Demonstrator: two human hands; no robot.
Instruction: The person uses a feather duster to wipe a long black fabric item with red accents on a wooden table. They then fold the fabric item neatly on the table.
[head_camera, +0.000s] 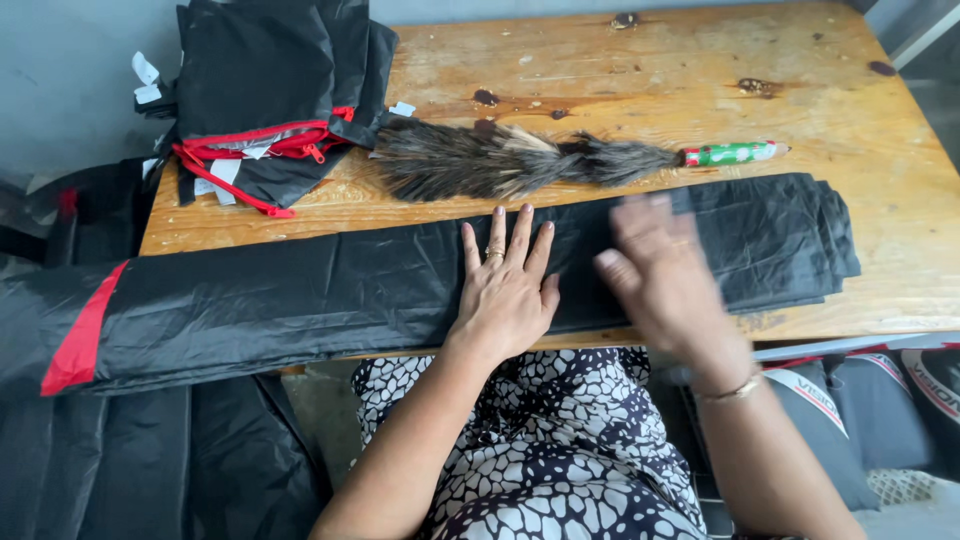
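Observation:
A long strip of black fabric (300, 290), folded lengthwise, lies across the wooden table (650, 90) along its near edge, with a red band (85, 330) at its left end hanging past the table. My left hand (505, 290) lies flat on the strip near its middle, fingers spread. My right hand (660, 280) is just to the right, above or on the same strip, fingers apart and blurred by motion; it holds nothing.
A feather duster (510, 160) with a green and white handle (735, 153) lies behind the strip. A pile of black fabric pieces with red zips (270, 100) sits at the back left. More black fabric (120, 460) hangs below left; black bags (880, 400) lie at the lower right.

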